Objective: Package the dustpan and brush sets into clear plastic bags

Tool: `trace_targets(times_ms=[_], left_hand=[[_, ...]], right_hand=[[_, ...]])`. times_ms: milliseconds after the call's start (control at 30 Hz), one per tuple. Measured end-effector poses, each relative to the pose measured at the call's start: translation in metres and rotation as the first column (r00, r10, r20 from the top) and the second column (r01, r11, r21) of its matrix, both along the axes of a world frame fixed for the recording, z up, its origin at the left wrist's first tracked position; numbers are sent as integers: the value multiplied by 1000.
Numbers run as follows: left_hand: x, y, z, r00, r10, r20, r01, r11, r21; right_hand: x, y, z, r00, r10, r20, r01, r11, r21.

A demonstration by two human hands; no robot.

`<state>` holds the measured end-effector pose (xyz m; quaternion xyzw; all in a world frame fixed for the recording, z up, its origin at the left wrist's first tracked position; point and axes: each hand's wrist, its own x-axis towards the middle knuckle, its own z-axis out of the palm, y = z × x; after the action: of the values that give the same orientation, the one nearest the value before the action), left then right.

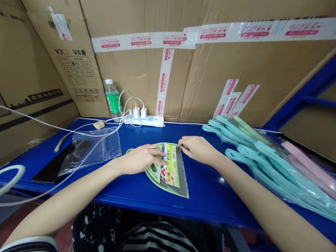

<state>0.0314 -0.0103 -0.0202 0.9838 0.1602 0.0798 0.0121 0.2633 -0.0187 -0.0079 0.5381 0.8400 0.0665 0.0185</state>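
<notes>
A light green curved plastic piece (154, 171) with a dark straight-edged blade lies on the blue table. A yellow, white and red printed label (172, 168) covers its middle. My left hand (145, 158) rests over the green handle side, its fingers spread and their tips at the label's left edge. At the top right corner of the piece is my right hand (194, 148), its fingers curled together in a pinch; whatever is between the fingertips is too small to make out.
Bagged turquoise straps (273, 168) lie at right. At left are a clear plastic bag (105, 143), a black flat object (56, 164) and white cables. A power strip (154, 121) and green-labelled bottle (113, 99) stand behind, before cardboard (141, 77).
</notes>
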Motion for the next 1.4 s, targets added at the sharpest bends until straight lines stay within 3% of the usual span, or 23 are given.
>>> trace_targets(times_ms=[1400], left_hand=[[1, -1, 0, 999, -6, -47, 8, 999, 40]], right_hand=[[-4, 2, -4, 1000, 2, -11, -2, 1000, -25]])
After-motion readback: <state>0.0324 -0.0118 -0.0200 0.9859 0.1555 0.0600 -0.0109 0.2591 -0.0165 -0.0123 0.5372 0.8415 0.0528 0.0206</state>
